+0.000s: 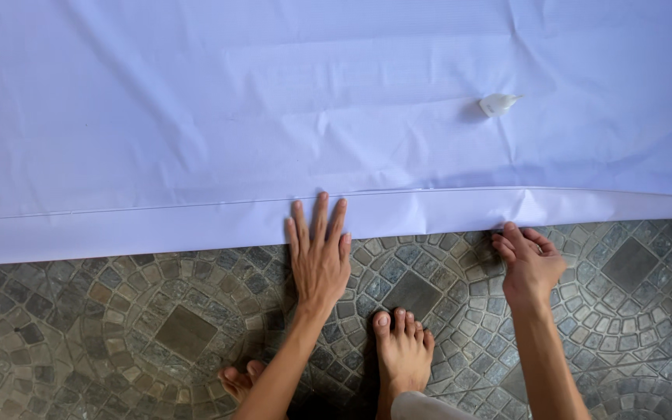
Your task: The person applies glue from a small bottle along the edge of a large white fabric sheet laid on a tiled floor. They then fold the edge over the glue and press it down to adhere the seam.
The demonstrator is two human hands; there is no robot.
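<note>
Patterned stone floor (188, 327), left hand (319, 260) fingers flat on white sheet's folded hem (157, 225), right hand (529, 264) fingers pinching it.

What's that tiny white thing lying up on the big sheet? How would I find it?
Start at the big pale lilac sheet spread over the patterned stone floor. Look above the right hand, which pinches the sheet's folded edge, and further up the sheet. There lies a small white cap-like piece with a pointed tip, the only loose thing on the sheet.

Pale lilac sheet (196, 117) flat on patterned floor, near edge folded (creased rightward)
</note>
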